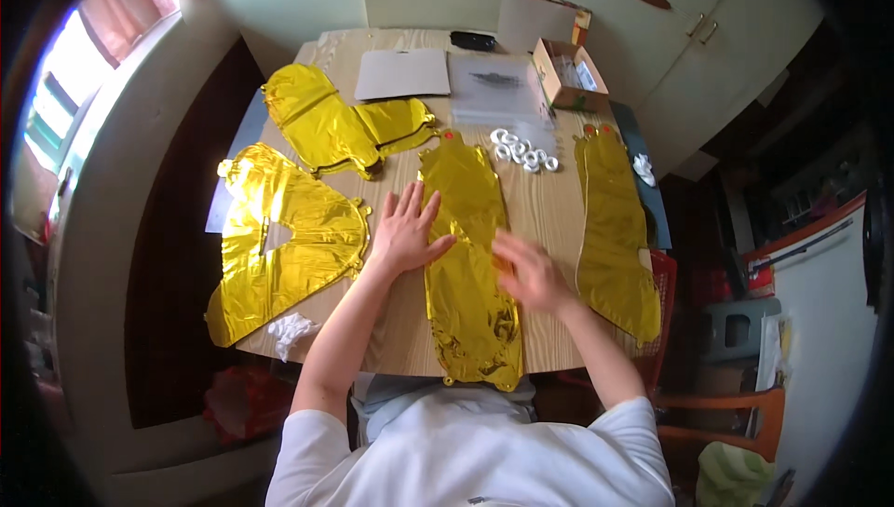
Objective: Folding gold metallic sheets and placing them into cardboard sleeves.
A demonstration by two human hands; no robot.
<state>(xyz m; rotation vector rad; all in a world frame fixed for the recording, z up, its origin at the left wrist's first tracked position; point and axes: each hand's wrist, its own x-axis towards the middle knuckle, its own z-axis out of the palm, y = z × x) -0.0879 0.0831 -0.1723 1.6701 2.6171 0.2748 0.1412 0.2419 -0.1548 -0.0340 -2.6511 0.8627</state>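
A flat gold foil balloon (pixel 463 293) lies lengthwise on the wooden table in front of me, its near end at the table edge. My left hand (pixel 404 233) rests on its left edge, fingers spread. Over its right edge is my right hand (pixel 533 272), slightly blurred, fingers stretched out and nothing visibly held. Whether the right fingers touch the foil I cannot tell. Three more flat gold foil balloons lie around: one with a central hole (pixel 321 232) at the left, a bent one (pixel 312 116) at the far left, and a long one (pixel 615 237) at the right.
Several small white rings (pixel 524 153) lie in a pile beyond my right hand. Farther back are a white flat sheet (pixel 402 74), clear plastic bags (pixel 498 88), a black object (pixel 472 40) and an open cardboard box (pixel 570 88). Crumpled white tissue (pixel 291 332) sits at the left edge.
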